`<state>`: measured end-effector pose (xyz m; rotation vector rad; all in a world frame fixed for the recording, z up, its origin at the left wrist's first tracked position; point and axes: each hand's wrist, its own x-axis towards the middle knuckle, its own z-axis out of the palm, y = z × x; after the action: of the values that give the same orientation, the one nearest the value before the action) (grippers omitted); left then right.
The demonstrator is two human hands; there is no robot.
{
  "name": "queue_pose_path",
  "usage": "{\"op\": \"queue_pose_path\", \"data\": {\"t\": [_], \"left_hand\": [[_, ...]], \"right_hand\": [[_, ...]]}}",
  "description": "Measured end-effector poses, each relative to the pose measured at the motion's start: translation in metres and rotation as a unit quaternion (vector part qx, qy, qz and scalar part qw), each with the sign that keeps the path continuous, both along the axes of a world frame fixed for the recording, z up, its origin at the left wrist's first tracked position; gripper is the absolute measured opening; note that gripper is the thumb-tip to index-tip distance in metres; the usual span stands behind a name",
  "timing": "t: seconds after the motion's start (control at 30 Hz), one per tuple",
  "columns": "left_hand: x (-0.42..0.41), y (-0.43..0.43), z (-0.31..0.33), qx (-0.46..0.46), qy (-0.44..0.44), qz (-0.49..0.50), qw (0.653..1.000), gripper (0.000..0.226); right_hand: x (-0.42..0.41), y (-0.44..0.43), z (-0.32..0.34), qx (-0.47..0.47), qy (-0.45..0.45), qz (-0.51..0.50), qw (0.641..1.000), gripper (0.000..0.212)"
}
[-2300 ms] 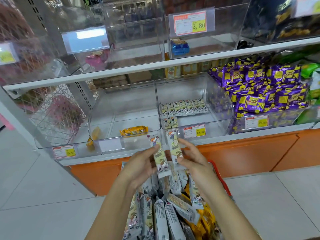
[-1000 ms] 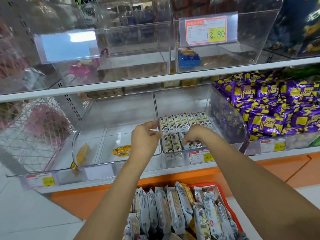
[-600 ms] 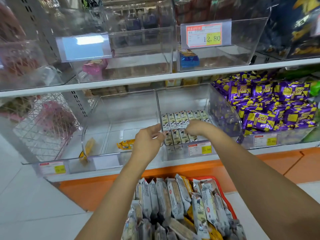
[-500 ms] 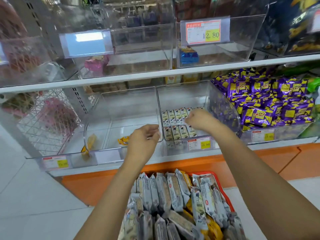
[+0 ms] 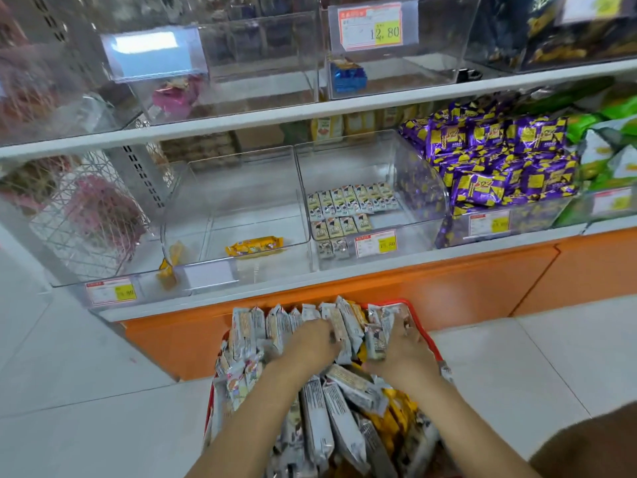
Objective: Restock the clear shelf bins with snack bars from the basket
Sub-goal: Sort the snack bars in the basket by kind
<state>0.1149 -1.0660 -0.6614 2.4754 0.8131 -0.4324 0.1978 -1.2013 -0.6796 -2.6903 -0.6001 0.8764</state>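
Note:
A red basket (image 5: 426, 331) on the floor is heaped with grey-white snack bars (image 5: 339, 414) and some yellow ones. My left hand (image 5: 312, 341) curls round a grey-white bar (image 5: 341, 331) at the far end of the heap. My right hand (image 5: 401, 350) grips another bar (image 5: 375, 334) beside it. On the lower shelf, the middle clear bin (image 5: 418, 174) holds two rows of the same bars (image 5: 351, 203). The clear bin to its left (image 5: 238, 188) holds a single yellow bar (image 5: 254, 246).
A bin of purple and yellow packets (image 5: 499, 160) stands right of the middle bin, green packs (image 5: 610, 150) beyond it. The upper shelf (image 5: 310, 113) carries nearly bare clear bins with price tags. An orange shelf base (image 5: 482, 274) meets the tiled floor (image 5: 86, 374).
Both hands have come down out of the middle bin and into the basket, where each now takes hold of a bar. The bars they carried earlier lie in the bin.

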Motion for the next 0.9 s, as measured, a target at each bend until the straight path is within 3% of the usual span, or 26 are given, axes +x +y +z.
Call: {"op": "queue_pose_path", "data": {"t": [0.1,0.2,0.3,0.4,0.5,0.6,0.67,0.77,0.9], "left_hand": [[-0.001,-0.004,-0.003,0.015,-0.029,0.001,0.999,0.017],[-0.003,-0.008,-0.004,0.021,-0.084,0.024,0.996,0.017],[-0.003,-0.013,-0.002,-0.058,-0.132,0.091,0.985,0.022],[-0.001,-0.019,0.001,-0.329,-0.118,0.193,0.917,0.038],[0.001,-0.025,0.008,-0.479,-0.15,0.228,0.834,0.057],[0.005,-0.025,0.024,-0.52,-0.231,0.248,0.784,0.052],[0.006,-0.02,0.038,-0.538,-0.265,0.233,0.766,0.048],[0.006,-0.013,0.061,-0.578,-0.305,0.207,0.728,0.046],[0.013,-0.007,0.082,-0.62,-0.353,0.193,0.673,0.041]], "right_hand": [[-0.009,0.002,-0.011,0.008,-0.017,-0.013,1.0,0.115],[-0.007,0.003,-0.008,0.032,-0.017,-0.027,0.999,0.112],[0.001,0.0,0.0,0.079,0.048,-0.067,0.993,0.102],[0.008,-0.004,0.012,0.14,0.116,-0.063,0.981,0.098],[0.009,-0.01,0.029,0.204,0.134,-0.022,0.969,0.088],[0.009,-0.015,0.054,0.326,0.16,0.005,0.932,0.05],[0.011,-0.017,0.071,0.403,0.175,-0.008,0.898,0.036],[0.018,-0.02,0.088,0.466,0.144,-0.031,0.872,0.04],[0.017,-0.017,0.099,0.492,-0.009,-0.018,0.87,0.043]]}}
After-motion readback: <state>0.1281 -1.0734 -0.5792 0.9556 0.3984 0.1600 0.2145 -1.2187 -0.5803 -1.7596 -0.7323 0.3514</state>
